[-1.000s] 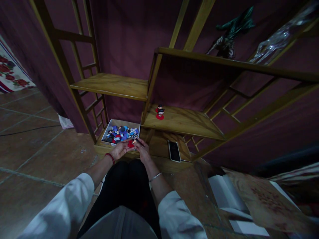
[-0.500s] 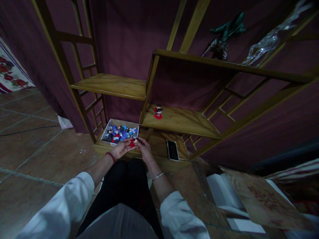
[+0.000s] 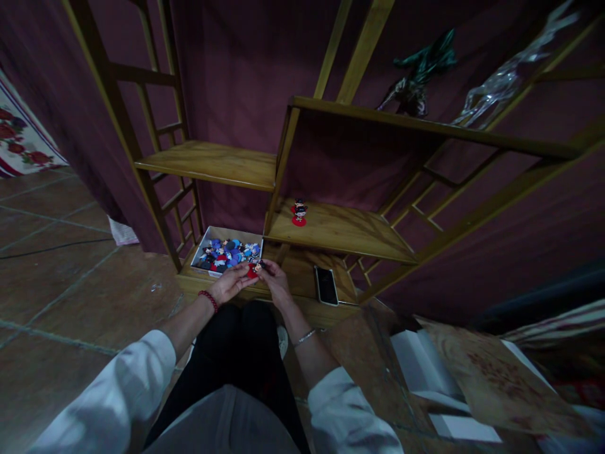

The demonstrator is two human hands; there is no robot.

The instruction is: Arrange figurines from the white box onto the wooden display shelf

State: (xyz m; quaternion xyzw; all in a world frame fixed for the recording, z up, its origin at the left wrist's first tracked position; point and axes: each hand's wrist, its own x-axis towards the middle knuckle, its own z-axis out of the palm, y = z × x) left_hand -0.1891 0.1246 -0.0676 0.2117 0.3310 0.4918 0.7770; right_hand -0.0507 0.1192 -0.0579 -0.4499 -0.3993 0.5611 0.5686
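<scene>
A small figurine (image 3: 258, 268) with dark hair and a red round base is held between my two hands, in front of the box. My left hand (image 3: 230, 284) is closed on the red base from the left. Fingers of my right hand (image 3: 275, 279) pinch the figurine's other side. Just beyond the hands, an open white box (image 3: 202, 255) holds many small figurines in blue, purple, black and red. On the middle shelf stand two figurines (image 3: 299, 213) with red bases, one close behind the other.
The wooden shelf unit (image 3: 340, 233) fills the space ahead. A phone (image 3: 326, 285) lies on its bottom board, right of my hands. Higher up stand a green and dark statue (image 3: 423, 72) and a clear glassy statue (image 3: 501, 85). A patterned stool or cloth-covered seat (image 3: 496, 372) is at right.
My right hand has shifted very slightly on the figurine, its wrist turning a little. Both hands stay at the same place, and the view has moved slightly.
</scene>
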